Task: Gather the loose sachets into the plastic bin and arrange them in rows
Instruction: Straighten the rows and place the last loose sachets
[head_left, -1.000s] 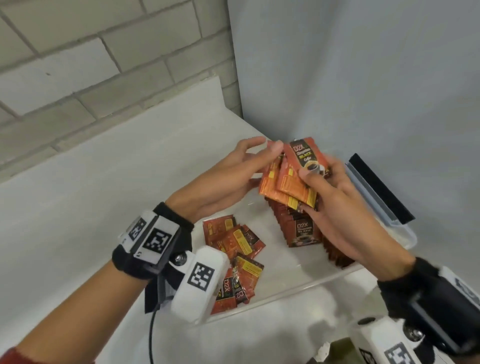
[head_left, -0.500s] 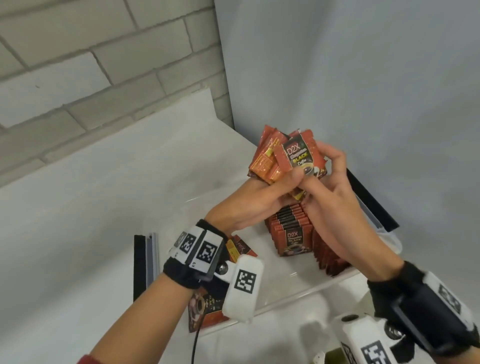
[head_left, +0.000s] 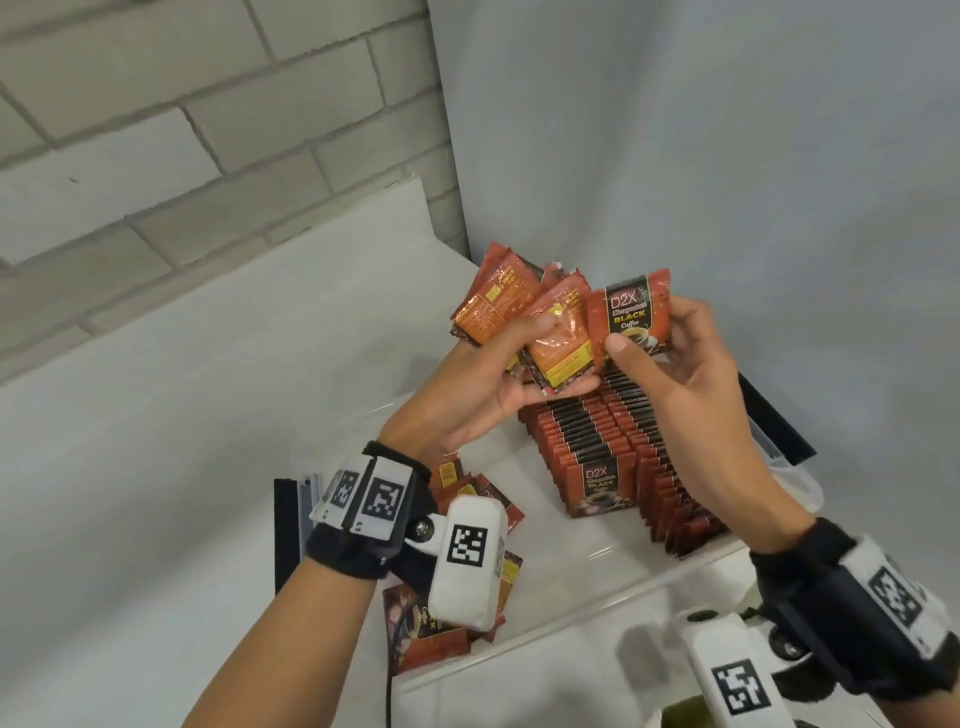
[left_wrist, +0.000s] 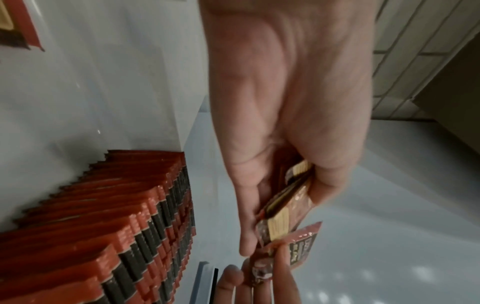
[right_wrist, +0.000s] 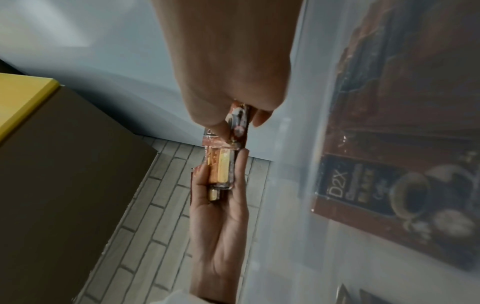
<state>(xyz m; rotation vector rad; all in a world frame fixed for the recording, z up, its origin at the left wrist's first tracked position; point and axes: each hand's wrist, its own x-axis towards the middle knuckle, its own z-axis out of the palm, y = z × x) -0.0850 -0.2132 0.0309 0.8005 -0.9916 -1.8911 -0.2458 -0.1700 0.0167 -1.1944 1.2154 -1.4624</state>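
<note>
Head view, left to right: loose sachets (head_left: 470, 525) lie flat and jumbled in the plastic bin (head_left: 613, 582) at about 7 o'clock, partly hidden under the left wrist camera. Left hand (head_left: 488, 384) is raised above the bin, palm up, thumb clamped over a fanned handful of sachets (head_left: 524, 317), mostly orange backs showing, edges not squared. Just right of it, at 1 o'clock from the left palm, the right hand (head_left: 675, 374) pinches a single sachet (head_left: 628, 312) by its lower edge, thumb in front and fingers behind, printed face toward the camera, upright. That sachet touches or overlaps the fan's right edge; can't tell which. Below both hands, packed rows (head_left: 613, 447) stand on edge in the bin's right half, running toward the far wall at 12 o'clock; the nearest one faces forward.

Left wrist view: the left hand (left_wrist: 280, 123) grips the handful of sachets (left_wrist: 288, 205), with the rows (left_wrist: 116, 216) below at 8 o'clock. Right wrist view: the pinch on the single sachet (right_wrist: 237, 123) is clear.

Step, as judged: sorting the handful, pulling one piece out and turning it face-front to match the rows. Many sachets already stand in rows; the loose ones and the handful are left.

Next move calls for lowering the single sachet to the near end of a row, same facing, slid in upright without tipping its neighbours, while the left hand keeps hold of the fan.
</note>
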